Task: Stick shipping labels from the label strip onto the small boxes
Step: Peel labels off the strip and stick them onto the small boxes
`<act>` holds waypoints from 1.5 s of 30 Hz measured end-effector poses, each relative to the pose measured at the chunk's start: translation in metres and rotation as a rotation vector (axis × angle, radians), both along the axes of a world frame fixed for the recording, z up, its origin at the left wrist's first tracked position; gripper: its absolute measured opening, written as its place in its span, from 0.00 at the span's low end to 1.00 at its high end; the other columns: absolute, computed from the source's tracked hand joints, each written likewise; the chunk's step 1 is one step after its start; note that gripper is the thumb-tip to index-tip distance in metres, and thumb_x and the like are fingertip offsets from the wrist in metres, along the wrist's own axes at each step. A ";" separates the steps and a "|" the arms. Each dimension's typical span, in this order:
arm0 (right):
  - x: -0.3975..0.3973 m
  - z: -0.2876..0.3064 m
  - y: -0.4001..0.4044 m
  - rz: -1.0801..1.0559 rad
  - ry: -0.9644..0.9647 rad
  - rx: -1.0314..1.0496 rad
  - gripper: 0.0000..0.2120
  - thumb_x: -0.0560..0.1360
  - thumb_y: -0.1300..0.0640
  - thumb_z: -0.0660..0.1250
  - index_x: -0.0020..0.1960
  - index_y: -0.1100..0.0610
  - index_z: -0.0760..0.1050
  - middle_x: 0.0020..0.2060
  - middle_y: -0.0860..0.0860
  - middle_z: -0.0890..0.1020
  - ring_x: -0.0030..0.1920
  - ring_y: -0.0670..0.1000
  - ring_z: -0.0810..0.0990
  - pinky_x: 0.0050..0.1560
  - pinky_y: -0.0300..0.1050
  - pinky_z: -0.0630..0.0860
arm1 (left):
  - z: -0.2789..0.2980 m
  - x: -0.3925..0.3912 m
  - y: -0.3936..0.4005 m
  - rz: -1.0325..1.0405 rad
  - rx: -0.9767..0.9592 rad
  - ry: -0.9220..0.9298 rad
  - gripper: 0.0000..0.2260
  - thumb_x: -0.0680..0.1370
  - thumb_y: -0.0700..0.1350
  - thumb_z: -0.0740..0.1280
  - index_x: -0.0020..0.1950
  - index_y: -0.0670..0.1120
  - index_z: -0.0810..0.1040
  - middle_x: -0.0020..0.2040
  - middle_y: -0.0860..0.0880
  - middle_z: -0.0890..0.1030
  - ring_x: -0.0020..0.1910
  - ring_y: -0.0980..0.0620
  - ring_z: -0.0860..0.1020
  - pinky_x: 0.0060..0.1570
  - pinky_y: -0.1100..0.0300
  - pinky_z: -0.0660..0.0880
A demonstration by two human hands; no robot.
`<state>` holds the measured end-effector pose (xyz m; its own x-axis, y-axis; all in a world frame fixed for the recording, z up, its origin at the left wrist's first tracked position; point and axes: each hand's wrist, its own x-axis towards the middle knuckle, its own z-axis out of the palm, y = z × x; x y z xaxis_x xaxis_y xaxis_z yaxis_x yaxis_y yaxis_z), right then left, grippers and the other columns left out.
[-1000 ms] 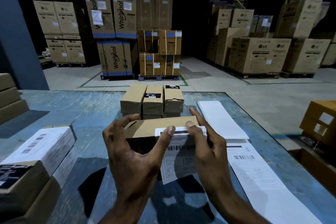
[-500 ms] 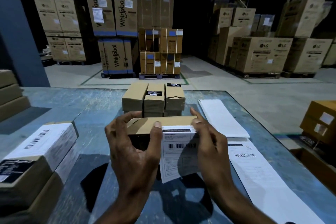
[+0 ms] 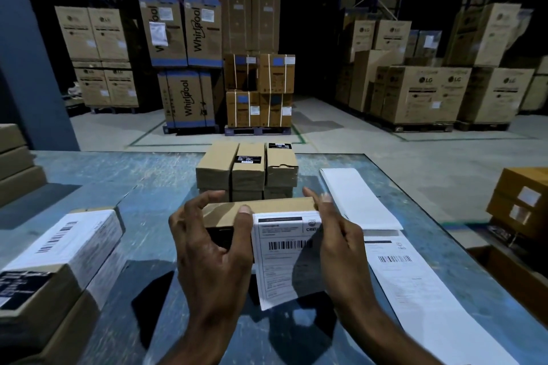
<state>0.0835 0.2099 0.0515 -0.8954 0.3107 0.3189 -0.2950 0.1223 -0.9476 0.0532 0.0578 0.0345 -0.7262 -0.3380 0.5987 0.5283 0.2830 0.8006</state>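
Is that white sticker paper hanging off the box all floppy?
Probably yes: the label hangs past the small box unsupported, so it's likely thin and bendy. It probably weighs almost nothing. The right hand holds its edge.

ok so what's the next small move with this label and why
Probably smooth the label down the small box's near side with the right hand. Only its top edge sits on the box; the rest hangs loose below, while the left hand steadies the box.
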 end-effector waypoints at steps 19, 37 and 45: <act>-0.006 0.036 0.056 0.208 -0.401 -0.190 0.24 0.71 0.36 0.76 0.54 0.55 0.89 0.51 0.57 0.90 0.53 0.61 0.89 0.67 0.64 0.80 | 0.020 -0.014 -0.027 -0.314 -0.745 0.105 0.30 0.73 0.75 0.66 0.72 0.66 0.75 0.82 0.63 0.61 0.82 0.60 0.56 0.72 0.42 0.68; -0.013 0.022 0.085 0.503 -0.643 -0.212 0.29 0.74 0.48 0.79 0.69 0.63 0.81 0.62 0.65 0.85 0.56 0.63 0.87 0.49 0.53 0.88 | 0.018 -0.019 -0.042 -0.449 -1.035 0.266 0.31 0.71 0.58 0.77 0.74 0.59 0.78 0.72 0.61 0.78 0.70 0.62 0.76 0.66 0.55 0.79; -0.007 0.023 0.105 0.596 -0.518 -0.031 0.38 0.62 0.34 0.84 0.65 0.54 0.86 0.68 0.55 0.84 0.68 0.53 0.82 0.72 0.58 0.78 | 0.015 -0.020 -0.041 -0.573 -0.977 0.201 0.32 0.70 0.55 0.79 0.74 0.57 0.78 0.69 0.64 0.80 0.63 0.67 0.79 0.55 0.62 0.82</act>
<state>0.0766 0.3147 0.0746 -0.9458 -0.2663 -0.1857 0.1779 0.0534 -0.9826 0.0336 0.0169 0.0493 -0.4850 0.6831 0.5460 0.8732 0.4131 0.2587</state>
